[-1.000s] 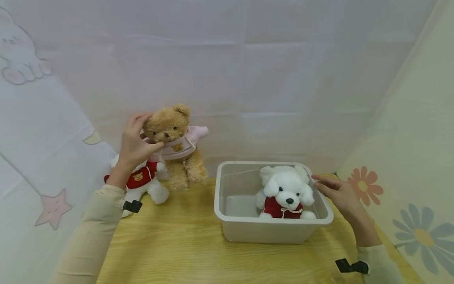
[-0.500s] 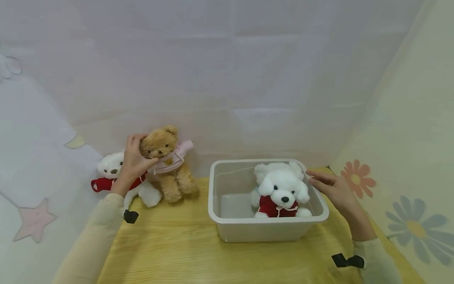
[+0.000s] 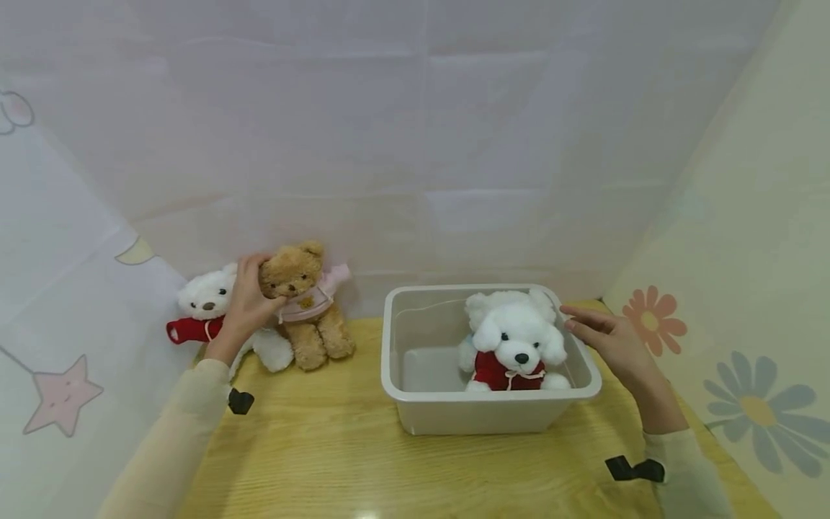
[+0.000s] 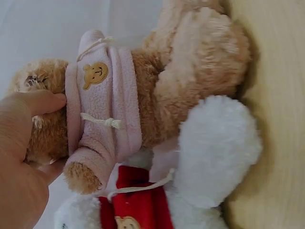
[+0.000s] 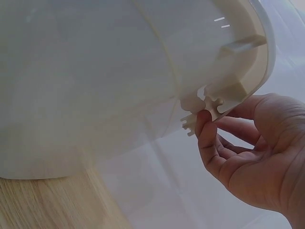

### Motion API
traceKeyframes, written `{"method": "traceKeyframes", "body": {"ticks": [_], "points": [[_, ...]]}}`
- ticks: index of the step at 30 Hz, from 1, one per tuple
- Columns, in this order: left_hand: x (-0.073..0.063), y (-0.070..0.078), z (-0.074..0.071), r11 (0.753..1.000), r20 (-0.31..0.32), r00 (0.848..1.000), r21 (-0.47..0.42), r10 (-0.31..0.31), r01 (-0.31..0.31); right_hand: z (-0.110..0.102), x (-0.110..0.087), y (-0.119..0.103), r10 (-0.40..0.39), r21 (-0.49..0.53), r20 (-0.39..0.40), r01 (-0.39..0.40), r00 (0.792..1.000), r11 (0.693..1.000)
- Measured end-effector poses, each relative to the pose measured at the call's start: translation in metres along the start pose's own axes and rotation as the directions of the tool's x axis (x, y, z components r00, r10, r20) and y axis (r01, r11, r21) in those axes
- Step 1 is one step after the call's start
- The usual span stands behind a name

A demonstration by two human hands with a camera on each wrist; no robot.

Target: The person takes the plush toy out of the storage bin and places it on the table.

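Note:
My left hand (image 3: 249, 301) grips the head of a brown teddy bear (image 3: 311, 337) in a pink hoodie. The bear sits at the back left of the table, leaning near the wall. Close up in the left wrist view, the thumb presses at the neck of the pink hoodie (image 4: 102, 90). Beside it, partly behind my hand, sits a white teddy bear (image 3: 206, 294) in a red sweater. My right hand (image 3: 624, 352) holds the right rim of a pale plastic bin (image 3: 476, 417); in the right wrist view its fingers (image 5: 209, 143) curl under the edge.
Inside the bin, on the right, sits a white plush dog (image 3: 524, 333) in red, with another white plush (image 3: 476, 310) behind it. The wooden table (image 3: 311, 447) meets a cloth-covered back wall (image 3: 415, 144) and printed side walls.
My left hand has brought the brown teddy bear down onto the table next to the white bear. The head view has shifted slightly. My right hand stays at the bin's rim.

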State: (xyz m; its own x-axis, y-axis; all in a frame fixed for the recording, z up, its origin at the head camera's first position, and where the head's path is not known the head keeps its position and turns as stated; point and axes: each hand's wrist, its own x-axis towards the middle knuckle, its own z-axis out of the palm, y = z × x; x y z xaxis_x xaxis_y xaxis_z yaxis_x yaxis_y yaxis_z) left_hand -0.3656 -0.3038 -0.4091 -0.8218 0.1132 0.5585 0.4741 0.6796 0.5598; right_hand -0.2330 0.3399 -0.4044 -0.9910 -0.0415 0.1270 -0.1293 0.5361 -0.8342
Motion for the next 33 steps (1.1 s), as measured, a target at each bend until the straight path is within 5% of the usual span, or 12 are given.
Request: {"method": "traceKeyframes", "body": {"ticks": [8, 17, 21, 25, 29, 33], "points": [[-0.016, -0.013, 0.02, 0.997, 0.097, 0.993, 0.02, -0.07, 0.069, 0.0, -0.003, 0.002, 0.008, -0.003, -0.001, -0.008, 1.0, 1.0], [-0.02, -0.015, 0.023, 0.997, 0.118, 0.992, 0.064, -0.045, 0.037, 0.004, -0.002, 0.007, 0.003, 0.021, -0.004, -0.003, 1.0, 1.0], [-0.016, -0.003, 0.017, 0.998, 0.111, 0.994, 0.065, -0.023, 0.016, 0.005, 0.0, 0.006, 0.008, 0.021, -0.009, -0.008, 1.0, 1.0], [-0.021, 0.014, 0.022, 0.997, 0.034, 0.999, 0.076, 0.017, -0.019, 0.004, 0.0, 0.004, 0.02, 0.018, 0.002, -0.02, 1.0, 1.0], [-0.026, 0.043, 0.038, 0.993, -0.036, 0.996, 0.097, 0.077, -0.073, 0.002, 0.0, 0.004, 0.018, 0.017, 0.005, -0.018, 1.0, 1.0], [-0.027, 0.079, 0.054, 0.99, 0.014, 0.992, 0.058, 0.128, -0.129, 0.002, 0.002, 0.007, 0.012, 0.016, 0.0, -0.012, 1.0, 1.0]]}}
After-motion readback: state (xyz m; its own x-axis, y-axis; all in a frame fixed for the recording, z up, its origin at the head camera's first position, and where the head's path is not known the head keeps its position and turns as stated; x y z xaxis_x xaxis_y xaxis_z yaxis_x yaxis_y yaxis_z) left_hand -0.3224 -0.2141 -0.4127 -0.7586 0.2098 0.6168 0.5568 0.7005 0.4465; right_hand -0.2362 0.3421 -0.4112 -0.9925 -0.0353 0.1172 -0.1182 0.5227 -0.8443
